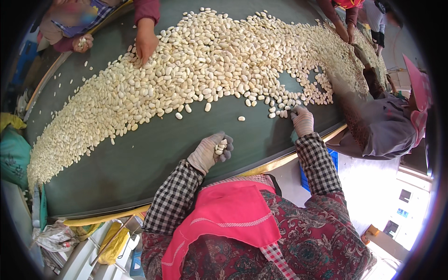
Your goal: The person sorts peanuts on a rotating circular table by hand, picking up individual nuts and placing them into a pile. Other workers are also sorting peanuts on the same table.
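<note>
White beans [210,63] lie in a long, thick band across a dark green conveyor belt [140,157]. My left hand [211,151], in a pale glove with grey fingertips, is turned up above the belt near its close edge, its fingers curled round a few white beans [221,147]. My right hand [302,120], in a similar glove, reaches to the near fringe of the band, with its fingertips beside some loose beans [280,113]. Whether a bean is between those fingers cannot be made out. Both forearms wear black-and-white checked sleeves.
Across the belt, a person's hand [146,43] touches the beans; their other hand [83,43] holds some. Another person [388,122] leans in at the right, and more hands [346,33] work at the far right. A green sack [14,155] stands at the belt's left end.
</note>
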The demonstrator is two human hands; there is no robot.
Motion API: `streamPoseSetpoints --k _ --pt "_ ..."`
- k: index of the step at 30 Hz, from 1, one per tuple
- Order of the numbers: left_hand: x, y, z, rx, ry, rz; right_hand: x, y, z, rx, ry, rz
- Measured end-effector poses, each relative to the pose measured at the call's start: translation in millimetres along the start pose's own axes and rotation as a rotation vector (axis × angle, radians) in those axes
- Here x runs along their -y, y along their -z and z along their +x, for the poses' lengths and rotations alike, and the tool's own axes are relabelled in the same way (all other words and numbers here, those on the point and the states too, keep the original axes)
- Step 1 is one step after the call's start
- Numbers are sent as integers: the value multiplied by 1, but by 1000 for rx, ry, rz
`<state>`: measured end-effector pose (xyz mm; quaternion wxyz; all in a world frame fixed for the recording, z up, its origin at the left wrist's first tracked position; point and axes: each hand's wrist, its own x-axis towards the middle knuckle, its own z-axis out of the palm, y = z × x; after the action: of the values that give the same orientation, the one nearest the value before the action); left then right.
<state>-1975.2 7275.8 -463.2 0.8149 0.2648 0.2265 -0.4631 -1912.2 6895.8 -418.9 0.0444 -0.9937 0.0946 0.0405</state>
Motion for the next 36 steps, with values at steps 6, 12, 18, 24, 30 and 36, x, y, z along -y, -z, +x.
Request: streamPoseSetpoints --k 6,12,18,24,30,36 --pt "-7 5 -5 15 -28 40 50 14 -3 79 -51 212" --pt "-8 -1 -4 65 -111 19 162 10 -75 496 333 775" --pt "-11 20 -17 -6 -84 -23 143 -10 -17 113 -4 604" --pt "-14 39 -26 24 -101 14 86 -24 40 -169 85 15" --pt "-19 53 -38 20 -91 18 96 -20 55 -45 -66 65" --pt "-22 65 -50 8 -86 5 90 -13 32 73 -190 316"
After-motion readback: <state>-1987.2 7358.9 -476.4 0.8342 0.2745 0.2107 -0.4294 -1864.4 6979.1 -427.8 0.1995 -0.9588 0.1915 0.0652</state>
